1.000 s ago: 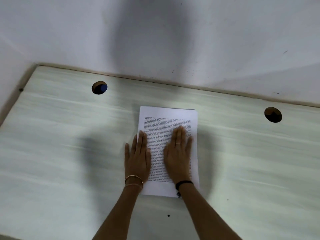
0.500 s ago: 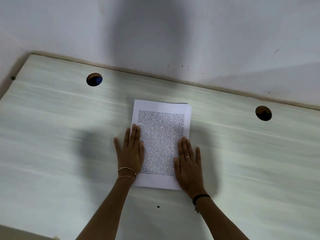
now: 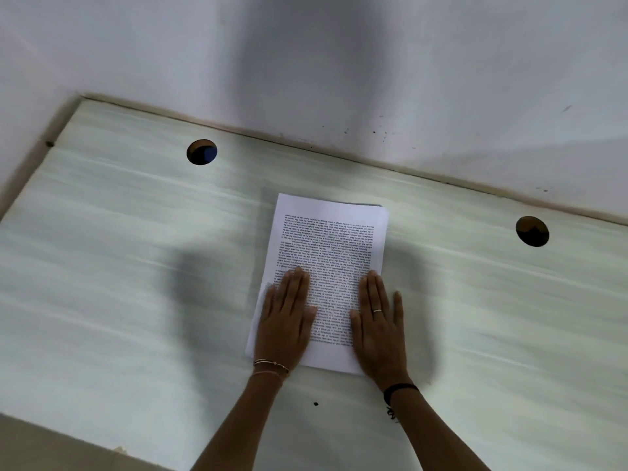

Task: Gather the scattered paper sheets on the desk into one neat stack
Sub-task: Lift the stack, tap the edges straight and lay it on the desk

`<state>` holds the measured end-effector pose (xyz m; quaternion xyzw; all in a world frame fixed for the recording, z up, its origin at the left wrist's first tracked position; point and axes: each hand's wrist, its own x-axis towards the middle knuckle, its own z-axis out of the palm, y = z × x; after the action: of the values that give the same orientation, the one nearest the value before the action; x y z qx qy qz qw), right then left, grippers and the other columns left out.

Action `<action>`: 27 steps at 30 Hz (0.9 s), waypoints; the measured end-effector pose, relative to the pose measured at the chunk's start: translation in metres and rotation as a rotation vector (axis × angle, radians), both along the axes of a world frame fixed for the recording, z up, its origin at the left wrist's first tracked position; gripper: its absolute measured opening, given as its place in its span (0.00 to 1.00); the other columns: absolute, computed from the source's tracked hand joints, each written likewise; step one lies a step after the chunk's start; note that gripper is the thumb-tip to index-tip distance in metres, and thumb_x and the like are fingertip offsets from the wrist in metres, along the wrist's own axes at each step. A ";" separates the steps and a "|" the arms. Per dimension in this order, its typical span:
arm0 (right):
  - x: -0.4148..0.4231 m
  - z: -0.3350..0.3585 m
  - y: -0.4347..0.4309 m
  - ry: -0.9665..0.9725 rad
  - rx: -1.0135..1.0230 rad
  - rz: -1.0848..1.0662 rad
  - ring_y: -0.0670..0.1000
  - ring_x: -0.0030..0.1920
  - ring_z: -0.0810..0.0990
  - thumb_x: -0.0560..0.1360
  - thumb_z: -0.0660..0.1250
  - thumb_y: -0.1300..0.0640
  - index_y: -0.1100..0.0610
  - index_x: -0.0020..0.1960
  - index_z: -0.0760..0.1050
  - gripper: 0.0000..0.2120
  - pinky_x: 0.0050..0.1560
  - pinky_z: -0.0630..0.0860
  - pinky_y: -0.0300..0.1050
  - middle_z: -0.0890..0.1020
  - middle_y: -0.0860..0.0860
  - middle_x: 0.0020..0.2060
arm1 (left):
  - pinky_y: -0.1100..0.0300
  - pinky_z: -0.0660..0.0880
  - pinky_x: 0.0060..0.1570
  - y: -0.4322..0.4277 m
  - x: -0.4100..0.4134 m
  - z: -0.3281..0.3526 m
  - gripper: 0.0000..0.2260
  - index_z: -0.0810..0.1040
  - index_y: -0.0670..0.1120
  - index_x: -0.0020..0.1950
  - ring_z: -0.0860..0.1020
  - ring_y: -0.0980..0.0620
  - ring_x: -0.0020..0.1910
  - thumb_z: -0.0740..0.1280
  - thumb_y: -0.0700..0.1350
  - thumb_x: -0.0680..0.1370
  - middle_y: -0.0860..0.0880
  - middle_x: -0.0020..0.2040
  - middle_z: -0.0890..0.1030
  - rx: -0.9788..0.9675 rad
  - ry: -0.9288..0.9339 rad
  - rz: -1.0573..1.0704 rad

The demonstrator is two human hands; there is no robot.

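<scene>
White printed paper, gathered into one stack [image 3: 326,239], is lying near the middle of the pale wood-grain desk [image 3: 136,266], between two round cable holes [image 3: 202,151] and short of the wall [image 3: 339,62]. The left hand [image 3: 287,321] is pressing flat on the stack's near left part, fingers straight and together, grasping nothing. The right hand [image 3: 379,328] is likewise lying flat and released along the near right edge, its little finger resting on the desk just beside the paper. No loose sheet is showing elsewhere on the desk, so the gathering is judged nearly done and the squaring of edges is the step in hand. At the far right corner a lower sheet [image 3: 368,205] is peeking out from under the top page, and a thin offset is also showing along the left edge, so the stack is not yet truly flush. The main risk is coming from the flat palms themselves: downward pressure combined with any sideways drag is likely to shear the top pages over the lower ones and fan the stack open again. Uneven pushing from the two sides may be buckling the thin sheets rather than aligning them, and palms lifting off could be carrying the top page askew.
</scene>
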<state>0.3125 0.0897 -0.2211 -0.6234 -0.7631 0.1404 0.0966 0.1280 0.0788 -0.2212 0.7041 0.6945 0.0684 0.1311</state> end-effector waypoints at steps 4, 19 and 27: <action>0.000 0.000 0.000 0.000 -0.008 -0.002 0.50 0.77 0.51 0.81 0.48 0.51 0.60 0.77 0.51 0.27 0.75 0.52 0.60 0.52 0.53 0.78 | 0.51 0.48 0.75 0.002 -0.016 -0.001 0.28 0.52 0.46 0.77 0.49 0.52 0.77 0.48 0.57 0.80 0.49 0.78 0.51 -0.018 -0.019 0.023; 0.001 -0.003 0.000 0.025 0.005 0.002 0.49 0.77 0.50 0.81 0.49 0.51 0.59 0.77 0.50 0.27 0.75 0.51 0.59 0.51 0.52 0.78 | 0.51 0.46 0.75 0.016 -0.046 -0.008 0.29 0.51 0.46 0.77 0.51 0.55 0.76 0.40 0.59 0.80 0.49 0.77 0.53 0.062 -0.053 0.334; -0.001 0.000 -0.002 0.104 -0.021 -0.035 0.50 0.78 0.48 0.81 0.48 0.48 0.60 0.78 0.47 0.29 0.76 0.48 0.53 0.49 0.54 0.78 | 0.50 0.50 0.74 0.016 -0.045 -0.002 0.27 0.58 0.45 0.75 0.57 0.51 0.75 0.42 0.57 0.81 0.46 0.76 0.59 0.056 -0.109 0.337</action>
<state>0.3119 0.0877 -0.2207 -0.6294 -0.7445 0.1789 0.1323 0.0826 0.0944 -0.2228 0.5762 0.7925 0.1466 0.1355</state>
